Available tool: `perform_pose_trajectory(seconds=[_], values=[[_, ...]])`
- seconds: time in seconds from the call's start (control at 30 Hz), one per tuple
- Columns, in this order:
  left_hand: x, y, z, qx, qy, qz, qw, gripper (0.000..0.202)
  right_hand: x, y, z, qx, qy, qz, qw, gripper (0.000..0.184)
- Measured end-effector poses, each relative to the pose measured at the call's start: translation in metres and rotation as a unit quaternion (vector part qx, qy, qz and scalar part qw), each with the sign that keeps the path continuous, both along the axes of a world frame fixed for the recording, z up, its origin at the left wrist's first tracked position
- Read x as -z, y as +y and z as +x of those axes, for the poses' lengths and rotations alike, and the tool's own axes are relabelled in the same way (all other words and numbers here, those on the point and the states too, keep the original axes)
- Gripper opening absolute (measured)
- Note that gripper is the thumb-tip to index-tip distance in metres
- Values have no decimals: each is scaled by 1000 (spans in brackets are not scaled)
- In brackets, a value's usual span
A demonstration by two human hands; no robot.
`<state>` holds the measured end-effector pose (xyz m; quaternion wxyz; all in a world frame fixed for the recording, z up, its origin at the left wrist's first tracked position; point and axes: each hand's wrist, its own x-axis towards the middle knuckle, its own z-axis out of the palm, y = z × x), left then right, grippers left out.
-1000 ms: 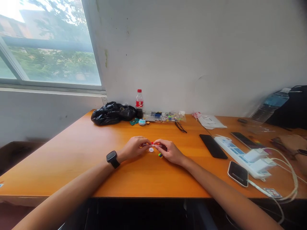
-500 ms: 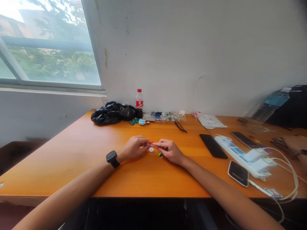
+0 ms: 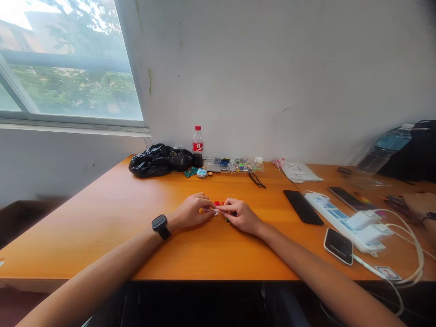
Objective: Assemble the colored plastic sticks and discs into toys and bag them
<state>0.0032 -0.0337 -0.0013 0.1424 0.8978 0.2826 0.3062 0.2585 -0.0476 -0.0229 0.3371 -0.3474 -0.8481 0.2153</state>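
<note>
One tabletop fills my feed. My two forearms slant in from near left and near right, left hand and right hand meeting mid-scene, fingers angled inward. Far left sit one black bag and one red-labelled bottle. My left fingers pinch one thin white strip, mid-tabletop; whether the right fingers grip it, I cannot tell. Just beyond them lies red material, pieces too small to count
</note>
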Motion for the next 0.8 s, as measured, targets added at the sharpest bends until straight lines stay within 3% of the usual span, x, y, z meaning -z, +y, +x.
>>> perform_pose_trajectory(seconds=[0.33, 0.63, 0.8], values=[[-2, 0, 2, 19, 1, 27, 999, 18, -2, 0, 1, -2, -24, 11, 1000, 31], [-1, -3, 7, 23, -7, 28, 999, 20, -15, -7, -3, -2, -9, 22, 1000, 16], [-1, -6, 10, 29, -16, 30, 999, 23, -13, -8, -7, 0, -12, 15, 1000, 11]])
